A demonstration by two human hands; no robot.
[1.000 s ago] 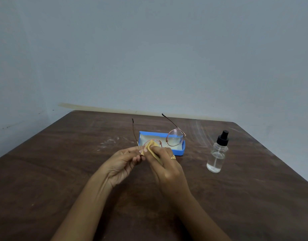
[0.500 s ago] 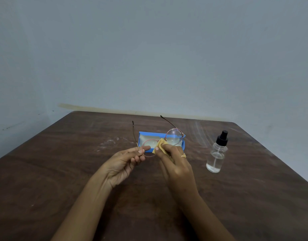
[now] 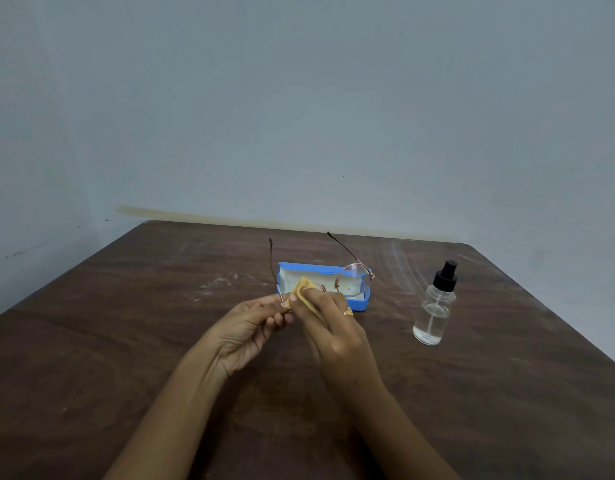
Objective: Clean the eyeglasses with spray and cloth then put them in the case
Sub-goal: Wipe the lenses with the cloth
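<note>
- A dark brown wooden worktop (image 3: pixel 126 341) fills the lower half of the view, with a plain pale grey-blue wall behind it.
- The left hand (image 3: pixel 245 329) reaches in from the lower left. Its fingers are curled, and thumb and fingertips pinch the left corner of the frame.
- The thin, metal-framed eyeglasses with round lenses (image 3: pixel 354 278) are held up off the worktop between both hands. Both temple arms are unfolded and point away from the person.
- A small yellow cloth (image 3: pixel 304 289) is folded over the left lens and hides most of it.
- The right hand (image 3: pixel 334 327), wearing a gold ring (image 3: pixel 347 311), pinches the cloth around that lens with curled fingers.
- A blue rectangular eyeglass case with a pale lining (image 3: pixel 309 268) lies open on the worktop just behind the hands. The uncovered right lens overlaps it in this view.
- A clear spray bottle with a black nozzle (image 3: pixel 434 306) stands upright to the right, apart from the case and untouched.
</note>
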